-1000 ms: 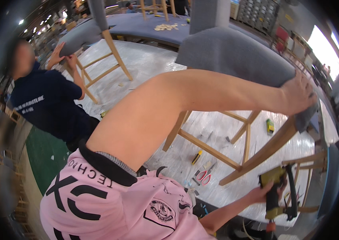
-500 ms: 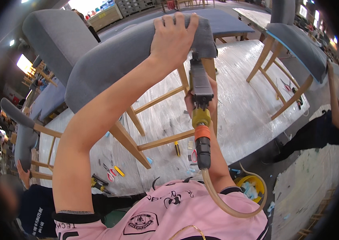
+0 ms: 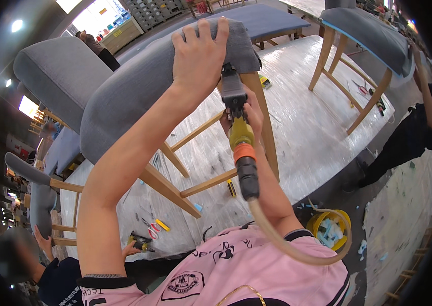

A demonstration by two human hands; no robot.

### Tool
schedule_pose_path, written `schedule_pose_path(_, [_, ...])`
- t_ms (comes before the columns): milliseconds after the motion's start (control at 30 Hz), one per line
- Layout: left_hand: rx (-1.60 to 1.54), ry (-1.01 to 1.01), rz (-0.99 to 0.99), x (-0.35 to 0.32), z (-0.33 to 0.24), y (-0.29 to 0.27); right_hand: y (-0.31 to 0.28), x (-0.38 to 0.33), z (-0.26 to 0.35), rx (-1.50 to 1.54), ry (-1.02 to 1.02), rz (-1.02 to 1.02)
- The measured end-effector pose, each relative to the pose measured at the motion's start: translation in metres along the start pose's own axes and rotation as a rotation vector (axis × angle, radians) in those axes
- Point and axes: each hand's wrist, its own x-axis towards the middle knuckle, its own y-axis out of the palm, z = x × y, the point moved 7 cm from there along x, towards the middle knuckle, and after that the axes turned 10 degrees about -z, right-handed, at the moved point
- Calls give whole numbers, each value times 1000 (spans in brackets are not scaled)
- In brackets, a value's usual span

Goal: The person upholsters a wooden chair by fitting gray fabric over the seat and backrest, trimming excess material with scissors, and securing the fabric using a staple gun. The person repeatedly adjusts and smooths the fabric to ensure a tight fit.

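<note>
A grey upholstered chair point(image 3: 129, 92) with pale wooden legs is tilted on the table in front of me. My left hand point(image 3: 198, 58) lies over its seat, the fingers curled across the far edge of the fabric. Below that, my right hand point(image 3: 254, 113) is wrapped around the handle of an air staple gun point(image 3: 233, 93), whose nose meets the seat's underside edge by the wooden leg. A clear hose point(image 3: 279, 239) runs from the gun's orange and black coupling toward my body. The gun partly hides my right fingers.
The table point(image 3: 302, 127) has a plastic-film cover. Red-handled scissors point(image 3: 151, 228) and yellow cutters point(image 3: 162, 225) lie near its front. A yellow bucket point(image 3: 319, 224) of scraps stands at the right. Another grey chair point(image 3: 363, 38) and co-workers flank me; one's hand point(image 3: 133, 248) touches a second tool point(image 3: 141, 241).
My view has shifted slightly. The staple gun's nose sits a little farther left along the seat edge, away from the corner. A co-worker's hand has come to the tool at lower left.
</note>
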Motion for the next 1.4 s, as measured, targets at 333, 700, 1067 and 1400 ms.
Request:
schedule_pose_path(333, [-2,-21,19,-2,-5,-13,2,2,47,-17,-330,0])
schedule_pose_path(700, [-746,-281,453,30,99,25,-85,-26,33,82,-252,-116])
schedule_pose_path(1067, [-891,-485,535,-10,153,108,-438,-210,-236,60,1132,-885])
schedule_pose_path(1400, [-879,-501,574,-4,157,126,-480,-325,-262,-510,1573,-455])
